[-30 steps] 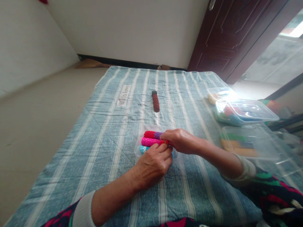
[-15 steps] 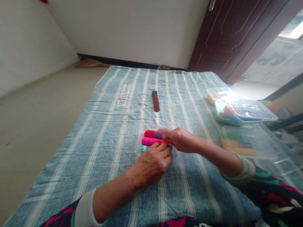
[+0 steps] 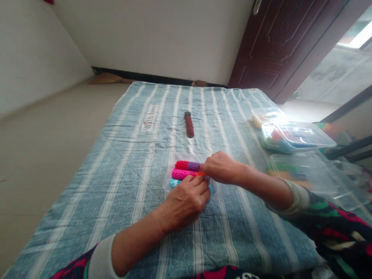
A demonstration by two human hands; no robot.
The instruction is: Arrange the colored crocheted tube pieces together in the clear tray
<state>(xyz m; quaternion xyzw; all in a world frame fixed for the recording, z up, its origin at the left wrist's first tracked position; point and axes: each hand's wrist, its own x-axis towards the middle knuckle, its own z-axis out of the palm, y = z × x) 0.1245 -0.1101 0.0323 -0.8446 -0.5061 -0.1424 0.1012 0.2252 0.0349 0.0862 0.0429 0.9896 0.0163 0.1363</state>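
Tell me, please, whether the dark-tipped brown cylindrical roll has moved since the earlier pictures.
No; the brown roll keeps its place against the white "With love" patch on the blue striped cloth.

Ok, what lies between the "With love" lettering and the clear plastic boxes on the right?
In the head view, a brown roll with a dark end lies there on the striped cloth.

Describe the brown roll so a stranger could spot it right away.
Find the blue-and-white striped cloth, then its "With love" lettering. Right of that, beyond the clear plastic box of bright rolls, lies a brown roll with a dark far end. Unlike those red, pink and blue rolls, it lies outside the box, on the cloth.
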